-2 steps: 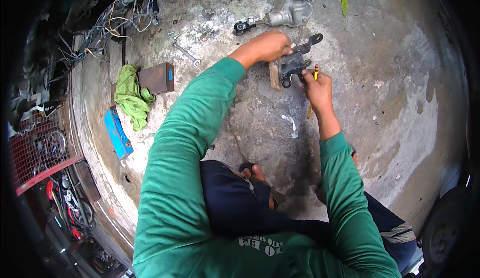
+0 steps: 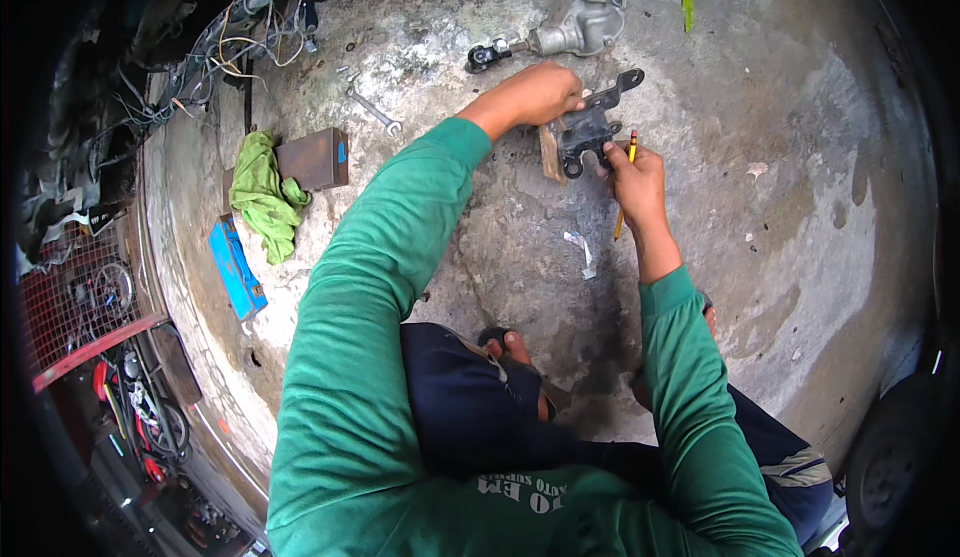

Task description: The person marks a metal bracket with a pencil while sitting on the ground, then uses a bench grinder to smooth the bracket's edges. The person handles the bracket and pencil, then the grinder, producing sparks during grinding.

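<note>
My left hand [image 2: 545,94] grips the top of a black metal bracket [image 2: 586,133], which has an arm with a holed end reaching to the upper right. A wooden block [image 2: 551,157] is against the bracket's left side, partly behind it. My right hand [image 2: 638,182] has its thumb on the bracket's lower right and holds an upright yellow pencil [image 2: 620,225]. A grey cast metal housing [image 2: 588,27] with a black jointed end [image 2: 487,56] lies just above my hands on the concrete floor.
Left are an open-end wrench [image 2: 375,109], a dark metal block [image 2: 314,157], a green rag [image 2: 262,197] and a blue box [image 2: 236,265]. Tangled wires [image 2: 250,47], a red mesh frame [image 2: 98,344] and parts line the left edge. A tyre [image 2: 885,462] is at lower right, a leaf [image 2: 688,7] at top.
</note>
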